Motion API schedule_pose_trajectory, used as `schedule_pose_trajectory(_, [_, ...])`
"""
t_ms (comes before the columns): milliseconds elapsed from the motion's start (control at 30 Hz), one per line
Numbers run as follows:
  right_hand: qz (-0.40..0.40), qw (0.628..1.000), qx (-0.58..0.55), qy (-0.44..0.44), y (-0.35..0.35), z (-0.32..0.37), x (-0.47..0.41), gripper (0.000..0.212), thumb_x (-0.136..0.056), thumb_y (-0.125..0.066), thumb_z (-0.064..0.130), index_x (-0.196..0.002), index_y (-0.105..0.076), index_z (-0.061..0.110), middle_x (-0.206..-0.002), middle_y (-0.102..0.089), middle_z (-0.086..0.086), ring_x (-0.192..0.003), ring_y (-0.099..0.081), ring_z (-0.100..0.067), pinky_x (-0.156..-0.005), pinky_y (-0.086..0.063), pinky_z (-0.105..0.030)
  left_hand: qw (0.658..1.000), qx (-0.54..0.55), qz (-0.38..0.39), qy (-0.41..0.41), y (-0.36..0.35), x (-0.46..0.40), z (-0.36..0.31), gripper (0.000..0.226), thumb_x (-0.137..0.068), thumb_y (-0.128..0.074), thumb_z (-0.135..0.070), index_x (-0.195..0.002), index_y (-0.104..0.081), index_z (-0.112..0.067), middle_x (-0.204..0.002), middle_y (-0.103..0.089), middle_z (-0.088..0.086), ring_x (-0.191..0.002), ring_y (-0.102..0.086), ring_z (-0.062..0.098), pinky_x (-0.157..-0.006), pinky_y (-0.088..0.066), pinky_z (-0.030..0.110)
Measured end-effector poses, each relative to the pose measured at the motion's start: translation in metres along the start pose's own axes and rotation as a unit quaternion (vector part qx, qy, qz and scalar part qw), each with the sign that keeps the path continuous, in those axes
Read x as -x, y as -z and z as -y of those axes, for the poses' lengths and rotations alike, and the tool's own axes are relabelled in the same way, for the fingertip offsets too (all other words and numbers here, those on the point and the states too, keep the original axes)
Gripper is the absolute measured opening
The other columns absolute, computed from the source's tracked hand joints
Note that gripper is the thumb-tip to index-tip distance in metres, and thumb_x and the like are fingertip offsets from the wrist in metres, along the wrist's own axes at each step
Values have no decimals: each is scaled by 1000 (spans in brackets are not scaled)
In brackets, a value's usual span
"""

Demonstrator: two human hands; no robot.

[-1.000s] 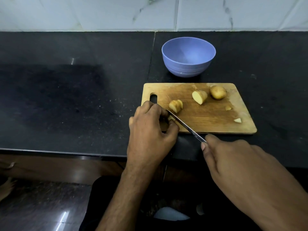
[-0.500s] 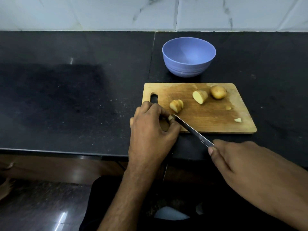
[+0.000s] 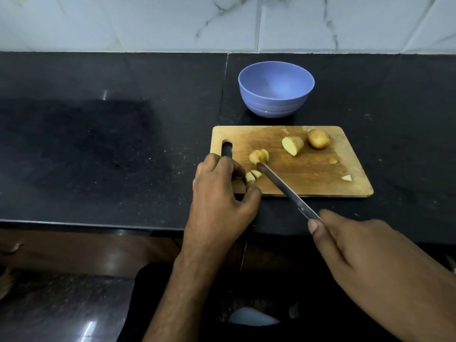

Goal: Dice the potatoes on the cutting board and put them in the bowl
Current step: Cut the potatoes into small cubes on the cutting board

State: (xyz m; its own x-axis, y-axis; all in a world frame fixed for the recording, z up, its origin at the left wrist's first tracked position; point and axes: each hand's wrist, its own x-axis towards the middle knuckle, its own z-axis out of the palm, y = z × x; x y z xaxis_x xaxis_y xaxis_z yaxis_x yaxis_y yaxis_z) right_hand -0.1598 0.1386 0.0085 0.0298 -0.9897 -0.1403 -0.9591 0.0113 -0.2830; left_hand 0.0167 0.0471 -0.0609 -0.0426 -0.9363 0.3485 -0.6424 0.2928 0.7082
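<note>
A wooden cutting board (image 3: 308, 178) lies on the black counter. My left hand (image 3: 222, 196) sits at its front left corner, fingers curled round small cut potato pieces (image 3: 253, 176). My right hand (image 3: 365, 255) grips a knife (image 3: 283, 187) by the handle; the blade tip touches a sliced potato chunk (image 3: 259, 156). A potato half (image 3: 293, 145) and a whole small potato (image 3: 318, 138) lie at the board's back right. Two small bits (image 3: 346, 178) lie near the right edge. The blue bowl (image 3: 276, 104) stands behind the board, with nothing in it.
The black stone counter (image 3: 111, 144) stretches to the left, with a seam running back from the board. A white tiled wall (image 3: 222, 21) closes the back. The counter's front edge runs just below the board.
The knife has come off the piece under my left hand and swung right and back to the sliced chunk. Cut pieces now show at my left fingertips. My right hand has drawn back towards me.
</note>
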Motion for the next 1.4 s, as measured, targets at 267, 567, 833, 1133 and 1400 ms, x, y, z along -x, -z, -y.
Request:
schedule_pose_trajectory(267, [17, 999, -28, 18, -10, 25, -8, 36, -98, -13, 52, -86, -41, 34, -62, -56, 0, -38, -53, -7, -51, -50, -19, 1000, 8, -4, -5, -1, -1, 1, 13, -79, -65, -35, -86, -56, -29, -93, -52, -11, -91, -55, 14, -82, -52, 45])
schedule_pose_trajectory(567, [-14, 1000, -5, 9, -21, 32, -14, 33, -101, -16, 48, -91, -44, 33, -65, -57, 4, -53, -57, -6, -59, -53, -24, 1000, 2, 1, -12, -1, -1, 4, 11, -82, -67, -29, -88, -57, -27, -96, -52, -10, -95, -53, 14, -85, -51, 46])
schedule_pose_trajectory(833, [-32, 999, 14, 19, -20, 39, -26, 29, -103, -19, 46, -83, -35, 33, -68, -52, 6, -57, -52, -5, -52, -40, -21, 1000, 16, -7, -8, -1, -1, 4, 12, -80, -68, -32, -87, -62, -26, -94, -53, -11, -93, -56, 13, -84, -53, 46])
schedule_pose_trajectory(1133, [22, 1000, -2, 2, -13, 31, -19, 38, -102, -22, 47, -75, -39, 28, -67, -56, 3, -53, -54, -8, -50, -40, -21, 999, 31, -31, 2, -3, -1, 3, 14, -81, -73, -31, -90, -68, -22, -95, -56, -11, -94, -59, 13, -83, -54, 39])
schedule_pose_trajectory(1400, [43, 998, 40, -15, -13, 28, 1, 36, -101, -15, 48, -74, -29, 29, -70, -52, 4, -58, -53, -10, -56, -42, -21, 998, 45, -50, 10, -3, 1, 2, 24, -84, -70, -15, -107, -64, -21, -97, -61, -13, -94, -61, 12, -83, -55, 42])
